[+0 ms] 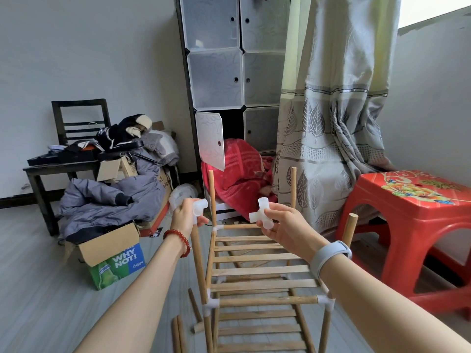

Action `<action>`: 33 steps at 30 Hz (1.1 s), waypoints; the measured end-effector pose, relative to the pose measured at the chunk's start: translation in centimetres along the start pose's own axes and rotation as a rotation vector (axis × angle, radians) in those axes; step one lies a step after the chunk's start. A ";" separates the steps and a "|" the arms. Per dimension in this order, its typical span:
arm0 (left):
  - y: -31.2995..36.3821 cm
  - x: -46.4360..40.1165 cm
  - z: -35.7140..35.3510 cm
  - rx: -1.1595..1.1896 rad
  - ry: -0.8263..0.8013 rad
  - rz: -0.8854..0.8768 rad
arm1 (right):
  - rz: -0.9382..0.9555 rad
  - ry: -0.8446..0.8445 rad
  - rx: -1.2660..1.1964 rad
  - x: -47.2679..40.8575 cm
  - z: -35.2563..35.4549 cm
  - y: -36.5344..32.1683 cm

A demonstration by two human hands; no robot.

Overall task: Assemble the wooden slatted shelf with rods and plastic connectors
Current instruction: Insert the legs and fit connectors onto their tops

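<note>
You hold one white plastic connector in each hand, up in the middle of the frame. Your left hand (pixel 187 215) has its fingers curled round the left connector (pixel 200 207). Your right hand (pixel 283 224) pinches the right connector (pixel 262 215) with thumb and fingers, so its stubby arms stick out.

Below your hands, from the middle to the bottom of the frame, stands the wooden shelf (pixel 262 272). A good part of it looks done. Two slatted layers are in place, one above the other, and white joints already sit at the corners. Four upright rods poke up with bare tops: the far left rod (pixel 211 189), the far right rod (pixel 293 184), the near left rod (pixel 197 256) just under your left hand, and the near right rod (pixel 349 229) at middle right.

I think the bare tops need connectors next, so two go on now and two more later. Then the top needs cross rods and perhaps another slatted layer.

Some spare rods (pixel 178 335) lie on the floor at the bottom left of the shelf.
</note>
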State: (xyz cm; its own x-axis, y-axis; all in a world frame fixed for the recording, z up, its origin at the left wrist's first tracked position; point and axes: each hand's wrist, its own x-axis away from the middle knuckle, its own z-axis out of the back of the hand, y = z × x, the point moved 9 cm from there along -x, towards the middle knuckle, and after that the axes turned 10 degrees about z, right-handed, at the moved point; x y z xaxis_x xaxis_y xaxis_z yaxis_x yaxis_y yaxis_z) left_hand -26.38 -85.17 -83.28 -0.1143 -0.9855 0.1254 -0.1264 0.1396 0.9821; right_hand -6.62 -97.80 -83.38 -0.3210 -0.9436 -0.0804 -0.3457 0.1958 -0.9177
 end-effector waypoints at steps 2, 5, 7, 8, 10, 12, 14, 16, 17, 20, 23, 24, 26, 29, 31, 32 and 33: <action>0.1 0.4 0.1 -0.034 0.010 -0.063 | 0.005 0.013 0.003 0.0 0.4 -0.1; 0.2 1.0 -0.2 -0.105 0.012 -0.135 | 0.016 0.007 0.057 0.2 1.1 -0.4; 0.0 1.3 -0.6 -0.110 0.021 -0.152 | 0.051 0.005 0.151 0.2 1.7 -0.9; 0.1 1.3 -0.8 -0.108 0.027 -0.161 | 0.080 0.018 0.221 0.2 2.2 -1.4; 0.5 1.3 -1.2 -0.109 0.031 -0.182 | 0.167 0.084 0.421 0.0 3.4 -2.7; 0.4 1.2 -1.3 -0.111 0.043 -0.191 | 0.268 0.156 0.676 0.1 4.6 -4.3; -0.2 1.3 -1.2 -0.108 0.061 -0.191 | 0.368 0.190 0.864 0.6 5.6 -5.8; -0.7 1.5 -1.0 -0.093 0.078 -0.204 | 0.478 0.208 0.956 1.1 6.6 -7.4; -0.7 1.4 -1.1 -0.087 0.086 -0.213 | 0.525 0.226 0.972 1.4 7.2 -8.3; -0.7 1.4 -1.3 -0.083 0.103 -0.235 | 0.546 0.301 0.929 1.6 10.5 -10.5; -0.6 1.4 -1.6 -0.076 0.099 -0.245 | 0.455 0.425 0.858 1.7 14.8 -11.7; -0.5 1.3 -1.7 -0.076 0.099 -0.242 | 0.424 0.466 0.831 1.8 15.8 -11.9; -0.6 1.3 -1.7 -0.074 0.097 -0.229 | 0.380 0.523 0.794 1.7 17.2 -12.1; -0.9 1.3 -1.6 -0.063 0.097 -0.214 | 0.329 0.537 0.819 1.3 17.3 -12.1; -1.0 1.3 -1.7 -0.053 0.094 -0.212 | 0.307 0.537 0.852 1.2 17.0 -12.1; -1.0 1.3 -1.7 -0.050 0.092 -0.210 | 0.303 0.535 0.865 1.2 16.8 -12.1; -0.9 1.4 -1.8 -0.049 0.089 -0.209 | 0.300 0.530 0.874 1.2 16.7 -12.1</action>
State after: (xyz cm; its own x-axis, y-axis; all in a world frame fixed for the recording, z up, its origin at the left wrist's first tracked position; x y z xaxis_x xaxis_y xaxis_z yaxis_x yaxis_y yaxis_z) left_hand -24.69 -86.81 -83.80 -0.0035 -0.9975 -0.0713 -0.0902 -0.0707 0.9934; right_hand 11.95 -105.80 -78.86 -0.7034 -0.6110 -0.3632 0.4966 -0.0569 -0.8661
